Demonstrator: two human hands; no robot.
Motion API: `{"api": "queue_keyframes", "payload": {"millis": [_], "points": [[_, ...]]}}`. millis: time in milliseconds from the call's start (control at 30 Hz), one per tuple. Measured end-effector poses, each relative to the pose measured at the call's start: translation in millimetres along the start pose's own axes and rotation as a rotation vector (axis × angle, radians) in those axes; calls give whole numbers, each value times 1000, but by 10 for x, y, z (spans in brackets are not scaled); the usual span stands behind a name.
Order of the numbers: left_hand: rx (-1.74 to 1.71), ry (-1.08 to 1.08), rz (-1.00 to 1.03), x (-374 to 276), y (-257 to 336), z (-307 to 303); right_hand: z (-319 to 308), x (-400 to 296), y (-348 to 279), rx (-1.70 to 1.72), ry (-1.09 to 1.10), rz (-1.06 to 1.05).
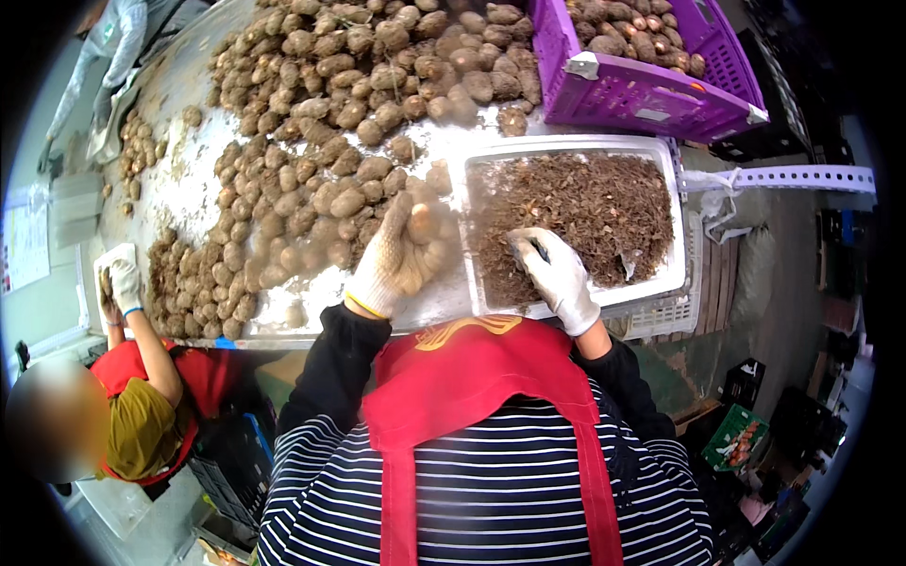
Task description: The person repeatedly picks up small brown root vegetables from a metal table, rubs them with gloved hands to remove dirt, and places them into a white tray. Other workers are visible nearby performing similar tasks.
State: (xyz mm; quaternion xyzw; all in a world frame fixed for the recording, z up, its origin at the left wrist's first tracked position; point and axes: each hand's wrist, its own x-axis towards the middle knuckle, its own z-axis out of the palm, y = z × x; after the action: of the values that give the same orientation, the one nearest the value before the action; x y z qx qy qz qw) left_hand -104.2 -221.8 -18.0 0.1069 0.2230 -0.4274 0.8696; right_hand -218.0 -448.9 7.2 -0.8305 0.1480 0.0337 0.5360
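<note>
My left hand (pixel 400 258), in a knitted white glove with a yellow cuff edge, is closed round a brown taro-like tuber (pixel 423 223). Its pale, orange-tinged end shows above the fingers. My right hand (pixel 555 276), in a whitish glove, is curled round a small dark object (pixel 540 249), mostly hidden, perhaps a tool handle. That hand is over the near left part of a white plastic tray (pixel 674 212), which holds brown fibrous peelings (pixel 587 205). Heaps of similar rough tubers (pixel 347 201) lie on the metal table (pixel 180 163) left of and beyond my left hand.
A purple plastic crate (pixel 637 106) with tubers stands beyond the tray. A perforated metal bar (pixel 800 178) sticks out at right. At lower left a co-worker in a red apron (pixel 127 368) has gloved hands at the table's edge; another person (pixel 120 42) is at upper left.
</note>
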Motion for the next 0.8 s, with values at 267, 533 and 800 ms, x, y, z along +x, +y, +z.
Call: {"api": "queue_keyframes", "payload": {"millis": [267, 533, 800], "points": [[39, -80, 58, 13, 305, -78, 158, -54, -116, -79, -152, -47], [4, 41, 128, -2, 666, 14, 160, -77, 13, -148, -161, -128], [276, 107, 1143, -246, 1999, 704, 177, -76, 70, -159, -170, -251]]}}
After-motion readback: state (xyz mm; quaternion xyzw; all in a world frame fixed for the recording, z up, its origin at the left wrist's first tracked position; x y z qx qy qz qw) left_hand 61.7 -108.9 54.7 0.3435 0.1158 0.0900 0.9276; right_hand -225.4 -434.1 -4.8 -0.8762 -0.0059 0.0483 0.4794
